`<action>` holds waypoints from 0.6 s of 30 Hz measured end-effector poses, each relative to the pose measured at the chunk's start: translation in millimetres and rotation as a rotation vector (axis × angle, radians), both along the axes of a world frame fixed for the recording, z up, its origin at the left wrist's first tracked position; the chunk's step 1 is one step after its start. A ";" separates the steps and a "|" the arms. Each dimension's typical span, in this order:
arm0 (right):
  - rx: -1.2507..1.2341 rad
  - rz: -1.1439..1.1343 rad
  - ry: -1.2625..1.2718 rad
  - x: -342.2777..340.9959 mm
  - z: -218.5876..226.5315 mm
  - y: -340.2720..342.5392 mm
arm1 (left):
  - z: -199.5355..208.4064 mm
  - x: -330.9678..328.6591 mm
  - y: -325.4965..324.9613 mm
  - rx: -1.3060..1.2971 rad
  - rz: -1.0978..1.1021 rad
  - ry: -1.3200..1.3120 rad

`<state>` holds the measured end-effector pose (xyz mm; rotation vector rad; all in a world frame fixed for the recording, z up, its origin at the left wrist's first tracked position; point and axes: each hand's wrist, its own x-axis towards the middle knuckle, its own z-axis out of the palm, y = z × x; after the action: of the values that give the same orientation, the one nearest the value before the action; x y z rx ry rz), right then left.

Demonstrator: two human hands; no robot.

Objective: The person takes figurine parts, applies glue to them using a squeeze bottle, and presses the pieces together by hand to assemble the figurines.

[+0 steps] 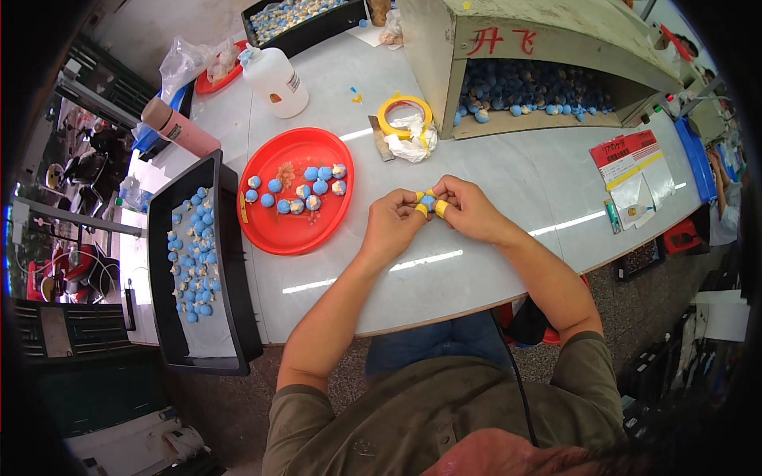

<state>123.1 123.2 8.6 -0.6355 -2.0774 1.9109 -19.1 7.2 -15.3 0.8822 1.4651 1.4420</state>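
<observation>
Above the table, near its front edge, my left hand (387, 228) and my right hand (475, 213) meet with fingers pinched on a small blue ball (429, 203). Yellow tape wraps several of my fingertips. My fingers cover much of the ball, so its far side is hidden. To the left of my hands, a round red plate (274, 232) carries several blue balls with cream-coloured parts (313, 202). Beyond it, a long black tray (235, 278) at the table's left end holds many more such pieces in a loose spread.
A yellow tape roll (386, 119) lies with crumpled white tissue (413, 143) ahead of my hands. A wooden box (432, 71) full of blue balls stands far right. A white bottle (278, 87) and a pink bottle (181, 129) stand far left. A red-and-white card (625, 159) lies right.
</observation>
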 end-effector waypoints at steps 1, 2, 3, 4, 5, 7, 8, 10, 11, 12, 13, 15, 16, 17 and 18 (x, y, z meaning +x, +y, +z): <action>0.000 0.002 -0.013 0.1 0.1 0.2 | -0.4 -0.2 0.0 -0.004 -0.001 0.009; -0.001 0.002 -0.014 -0.1 0.4 0.1 | -0.7 -0.4 -0.1 -0.008 -0.002 0.019; -0.003 0.003 -0.008 -0.4 0.8 -0.1 | -0.4 -0.3 -0.2 -0.009 -0.001 0.018; -0.004 0.004 -0.002 -0.3 0.9 -0.2 | 0.6 0.1 -0.4 -0.008 0.000 0.024; -0.005 0.004 -0.003 -0.2 0.2 0.2 | 1.0 0.3 -0.5 -0.006 0.001 0.030; 0.015 0.004 -0.011 -0.5 -1.7 1.1 | -0.4 0.1 -0.3 -0.007 0.002 0.030; 0.014 0.005 -0.011 -0.5 -2.2 1.1 | -1.2 -0.2 -0.3 -0.008 0.003 0.031; 0.003 0.008 0.000 -0.4 -2.9 1.1 | -2.7 -0.8 -0.5 -0.003 0.002 0.030; 0.003 0.009 0.000 -0.4 -3.0 1.4 | -3.1 -1.1 -0.6 0.001 0.000 0.028; 0.007 0.013 -0.006 -0.3 -3.0 1.9 | -2.9 -1.4 -0.7 0.001 0.001 0.028; 0.011 0.016 -0.012 -0.1 -3.1 2.4 | -2.3 -1.5 -0.6 0.000 -0.002 0.033; 0.011 0.019 -0.017 0.2 -4.6 3.7 | -2.8 -1.4 -0.2 -0.001 -0.004 0.038; 0.012 0.021 -0.022 0.2 -5.1 3.8 | -4.0 -1.5 0.0 0.002 -0.001 0.033; 0.012 0.022 -0.022 0.1 -4.8 3.3 | -4.8 -1.4 0.0 0.005 0.002 0.028; 0.012 0.015 -0.006 -0.2 -4.1 2.5 | -5.0 -1.3 0.0 0.005 0.002 0.028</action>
<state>123.0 125.6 4.4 -0.6259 -2.1020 1.9048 -20.4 7.2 -20.3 0.9071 1.4842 1.4408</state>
